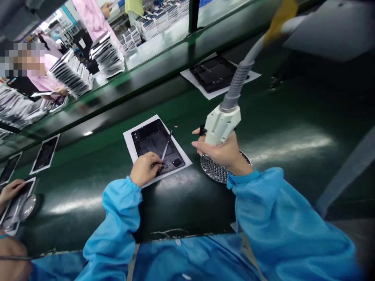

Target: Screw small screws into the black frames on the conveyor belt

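Note:
My left hand (146, 168) rests over the lower part of a dark tablet housing (149, 138), its fingers curled together. A slim silver-white, pen-like tool (166, 146) extends from the fingertips across the housing, its dark end pointing away from me. White paper (131, 144) lies under the housing. To the right, my right hand (224, 152) is wrapped round a pale air gun (222, 121) with a black trigger and a grey ribbed hose (236, 82). Below that hand sits a round metal tray full of holes (215, 169), partly hidden by hand and sleeve.
Another dark housing on paper (215, 74) lies farther back. More tablets on paper (45, 154) line the left. A co-worker's hand (11, 189) works at left beside a clear round dish (27, 207). Beyond the ledge stand stacks of tablets (72, 74) and people in pink.

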`<state>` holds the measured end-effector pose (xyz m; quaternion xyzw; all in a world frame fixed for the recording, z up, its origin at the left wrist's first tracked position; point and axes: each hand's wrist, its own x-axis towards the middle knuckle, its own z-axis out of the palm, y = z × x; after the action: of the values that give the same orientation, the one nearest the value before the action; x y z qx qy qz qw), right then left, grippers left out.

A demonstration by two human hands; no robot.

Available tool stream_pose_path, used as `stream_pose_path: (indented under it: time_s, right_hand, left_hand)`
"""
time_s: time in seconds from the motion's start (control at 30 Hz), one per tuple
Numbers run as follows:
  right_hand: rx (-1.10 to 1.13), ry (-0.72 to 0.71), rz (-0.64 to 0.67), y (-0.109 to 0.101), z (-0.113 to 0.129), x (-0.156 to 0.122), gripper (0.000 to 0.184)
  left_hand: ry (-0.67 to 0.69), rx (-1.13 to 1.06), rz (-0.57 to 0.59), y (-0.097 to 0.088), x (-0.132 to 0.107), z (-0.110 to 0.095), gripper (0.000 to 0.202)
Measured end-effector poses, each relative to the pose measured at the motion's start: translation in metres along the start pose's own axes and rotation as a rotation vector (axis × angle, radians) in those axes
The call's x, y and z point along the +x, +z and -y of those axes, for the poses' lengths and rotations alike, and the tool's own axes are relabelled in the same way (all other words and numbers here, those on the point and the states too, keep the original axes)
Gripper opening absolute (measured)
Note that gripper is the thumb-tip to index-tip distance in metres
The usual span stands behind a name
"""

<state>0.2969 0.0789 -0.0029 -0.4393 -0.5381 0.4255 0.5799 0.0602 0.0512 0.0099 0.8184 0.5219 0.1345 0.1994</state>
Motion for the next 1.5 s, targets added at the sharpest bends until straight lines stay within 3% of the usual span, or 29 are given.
stream_pose_path:
  time_s: [0.13,0.27,0.4,0.5,0.7,0.83,0.9,1.07,1.2,1.37,1.5]
  right_hand:
    - [-0.005,-0.002,-0.001,0.0,0.0,0.001,0.019]
    - [0.008,0.006,-0.003,0.001,0.002,0.001,0.02]
    - [-0.001,0.009,-0.004,0.003,0.004,0.001,0.017]
    - [-0.034,0.005,0.007,0.004,0.006,0.001,0.019]
    - [-0.053,-0.049,0.02,0.005,0.004,0.002,0.011]
    - [-0.053,-0.045,0.02,0.004,0.002,0.003,0.015]
    - [-0.068,-0.05,0.022,0.004,0.001,0.003,0.017]
    - [-0.083,-0.077,0.005,0.004,0.001,0.002,0.023]
    - [-0.084,-0.061,0.013,0.003,0.002,0.002,0.02]
    - [-0.058,-0.05,0.004,0.002,0.005,0.001,0.012]
    - [-0.052,0.004,-0.001,0.002,0.006,-0.001,0.017]
  left_hand:
    - [-0.072,0.11,0.205,-0.021,0.008,0.021,0.019]
    - [-0.052,0.166,0.304,-0.023,0.021,0.021,0.016]
    - [-0.127,0.138,0.376,-0.033,0.03,0.02,0.011]
    - [-0.175,0.06,0.323,-0.045,0.035,0.019,0.012]
    - [-0.292,-0.304,-0.026,-0.056,0.051,0.003,0.024]
    - [-0.357,-0.36,-0.194,-0.046,0.046,-0.006,0.026]
    - [-0.39,-0.38,-0.216,-0.034,0.036,-0.006,0.025]
    - [-0.434,-0.375,-0.087,-0.003,0.004,0.0,0.022]
    - [-0.405,-0.289,0.011,0.012,-0.011,0.002,0.023]
    - [-0.249,-0.12,-0.061,0.014,-0.01,-0.001,0.01]
    - [-0.261,-0.119,0.031,0.009,-0.002,0.001,0.007]
